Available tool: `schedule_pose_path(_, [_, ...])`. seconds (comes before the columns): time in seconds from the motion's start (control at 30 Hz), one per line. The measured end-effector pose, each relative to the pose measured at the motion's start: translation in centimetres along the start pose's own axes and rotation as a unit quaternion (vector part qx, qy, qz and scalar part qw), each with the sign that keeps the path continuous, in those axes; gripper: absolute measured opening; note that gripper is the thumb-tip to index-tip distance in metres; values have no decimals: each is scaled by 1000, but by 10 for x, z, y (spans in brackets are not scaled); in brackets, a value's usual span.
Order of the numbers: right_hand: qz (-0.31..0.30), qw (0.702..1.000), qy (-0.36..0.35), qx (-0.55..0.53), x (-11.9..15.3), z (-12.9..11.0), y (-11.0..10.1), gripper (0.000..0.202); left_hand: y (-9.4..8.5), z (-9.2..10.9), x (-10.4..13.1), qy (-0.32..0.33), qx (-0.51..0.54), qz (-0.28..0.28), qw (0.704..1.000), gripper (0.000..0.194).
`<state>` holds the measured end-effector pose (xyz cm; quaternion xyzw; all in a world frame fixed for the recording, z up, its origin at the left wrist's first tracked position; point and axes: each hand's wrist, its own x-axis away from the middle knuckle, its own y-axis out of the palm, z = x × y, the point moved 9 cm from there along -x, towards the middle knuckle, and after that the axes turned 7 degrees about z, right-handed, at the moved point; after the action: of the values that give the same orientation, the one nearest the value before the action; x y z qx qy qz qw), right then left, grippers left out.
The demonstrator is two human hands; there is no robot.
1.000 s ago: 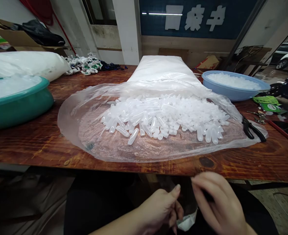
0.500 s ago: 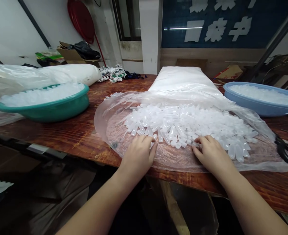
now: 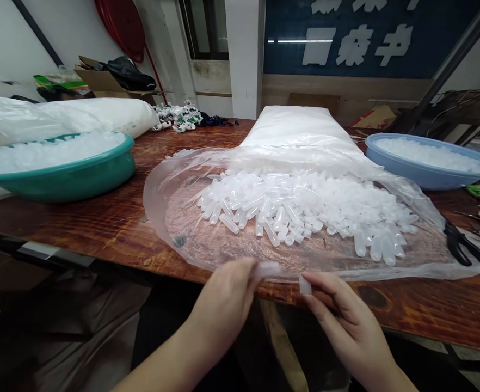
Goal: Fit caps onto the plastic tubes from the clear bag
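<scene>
My left hand (image 3: 234, 286) is closed on a whitish translucent plastic tube (image 3: 268, 269), whose end points to the right. Facing it across a small gap, my right hand (image 3: 340, 310) pinches a short translucent plastic cap (image 3: 305, 284) between thumb and forefinger. Both hands are just above the table's front edge. Beyond them, a heap of similar tubes and caps (image 3: 276, 201) lies on a clear plastic sheet (image 3: 207, 245) at the mouth of a large, full white bag (image 3: 293, 122).
A green basin (image 3: 101, 174) of white pieces stands at left, a blue basin (image 3: 423, 175) at right. Black-handled scissors (image 3: 462, 247) lie on the sheet's right edge. Another full plastic bag (image 3: 101, 114) rests behind the green basin on the wooden table (image 3: 101, 234).
Both hands have drawn back from the heap towards me, the left now with a tube and the right with a cap. The camera view has shifted slightly.
</scene>
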<state>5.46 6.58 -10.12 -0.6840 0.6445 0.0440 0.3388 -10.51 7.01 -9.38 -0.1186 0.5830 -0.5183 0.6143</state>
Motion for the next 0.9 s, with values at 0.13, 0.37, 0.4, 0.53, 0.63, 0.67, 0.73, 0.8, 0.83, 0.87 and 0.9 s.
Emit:
schedule_pose_path(0.13, [-90, 994, -47, -39, 2, -17, 6, 31, -4, 34, 20, 34, 226, -56, 972, 24])
schedule_pose_path(0.37, [-166, 980, -101, 31, 23, -26, -1, 27, 24, 40, 35, -57, 362, -251, 896, 25])
schedule_pose_path(0.4, [-154, 983, -91, 40, 25, -25, -2, 25, 26, 39, 37, -58, 360, -259, 895, 26])
schedule_pose_path(0.53, [-115, 992, -31, 41, 29, -16, 0, 17, 29, 40, 36, -47, 353, -265, 896, 30])
schedule_pose_path(0.63, [-129, 985, -103, 55, 36, -25, 2, 24, 29, 41, 36, -64, 362, -318, 874, 27])
schedule_pose_path(0.67, [-137, 978, -141, 73, 40, -29, 2, 28, 30, 42, 36, -73, 372, -342, 860, 26])
schedule_pose_path(0.73, [-160, 959, -200, 119, 48, -34, 2, 33, 32, 41, 39, -105, 407, -389, 820, 27])
schedule_pose_path(0.8, [-170, 946, -236, 142, 52, -38, 3, 35, 36, 39, 44, -153, 444, -427, 773, 30])
schedule_pose_path(0.83, [-172, 946, -238, 135, 51, -40, 3, 34, 39, 38, 48, -174, 457, -441, 753, 31])
schedule_pose_path(0.87, [-169, 952, -226, 116, 49, -42, 4, 32, 43, 36, 50, -190, 462, -446, 742, 31])
schedule_pose_path(0.9, [-161, 962, -202, 92, 45, -42, 4, 29, 45, 34, 52, -200, 460, -445, 742, 31])
